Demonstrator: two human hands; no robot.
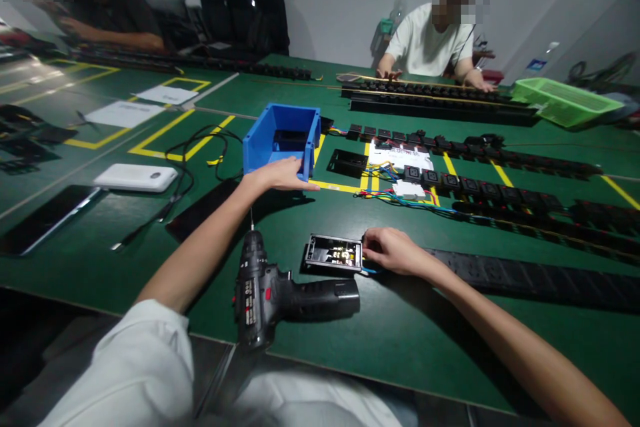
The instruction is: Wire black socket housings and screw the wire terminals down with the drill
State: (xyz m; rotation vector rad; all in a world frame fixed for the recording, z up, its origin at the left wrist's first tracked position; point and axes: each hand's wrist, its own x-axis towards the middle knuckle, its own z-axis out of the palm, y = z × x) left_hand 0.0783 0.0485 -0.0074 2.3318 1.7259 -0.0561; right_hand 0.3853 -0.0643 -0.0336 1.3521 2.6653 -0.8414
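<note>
My left hand (280, 175) is at the low front of a blue parts bin (255, 140), its thumb stretched out to the right and its fingertips partly hidden at the lip. Inside the bin lies a dark flat piece (291, 140). My right hand (395, 250) is closed, finger and thumb at the right end of a small open black housing (320, 252). Bright metal contacts (344, 255) show inside the housing, and blue and yellow wires (370, 271) come out beneath my fingers. A cordless drill (260, 300) lies on its side nearer to me.
Black socket strips (470, 185) with coloured wires run along the right of the green table (320, 210). A phone (50, 217), a white power bank (136, 177) and a cable (175, 197) lie left. Two people sit across, near a green basket (565, 103).
</note>
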